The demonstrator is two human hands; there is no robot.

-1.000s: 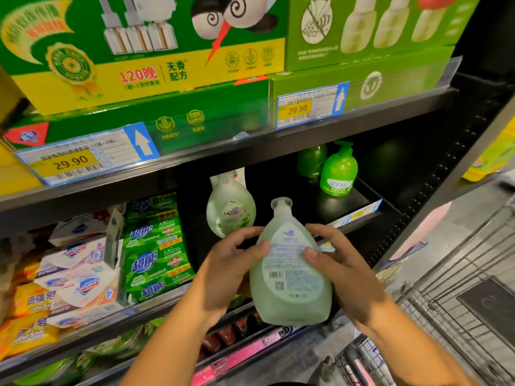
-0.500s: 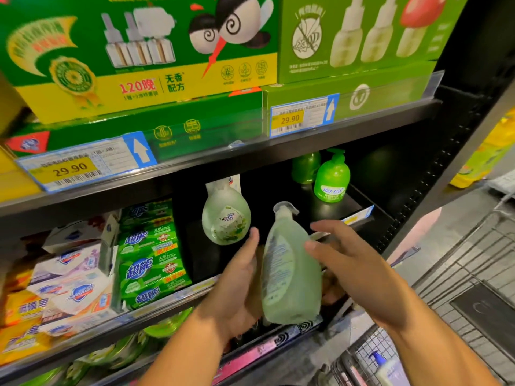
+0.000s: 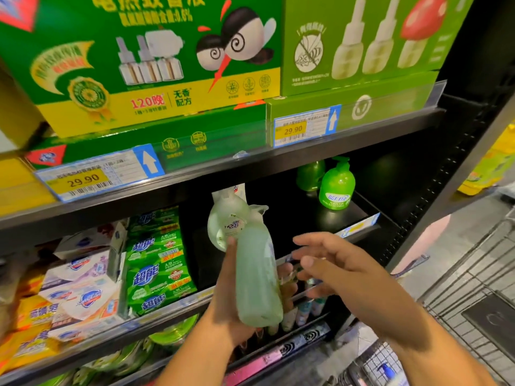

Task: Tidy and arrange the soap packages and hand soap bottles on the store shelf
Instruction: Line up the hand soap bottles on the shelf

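Before the middle shelf [image 3: 341, 218], your left hand [image 3: 227, 298] grips the pale green soap bottle [image 3: 256, 280] low on its body, fingers curled behind. Your right hand [image 3: 342, 270] hovers just beside, fingers spread. Probably full, heavy and slick, so support the base, not the pump.

We've got a pale green hand soap bottle [image 3: 257, 277] edge-on, nozzle up, wrapped in our left fingers [image 3: 288, 282]. A rounder twin [image 3: 224, 227] stands just past them, two bright green pump bottles [image 3: 336, 188] sit beyond our right fingers [image 3: 312, 240], and green soap packs [image 3: 158, 263] are stacked off left.
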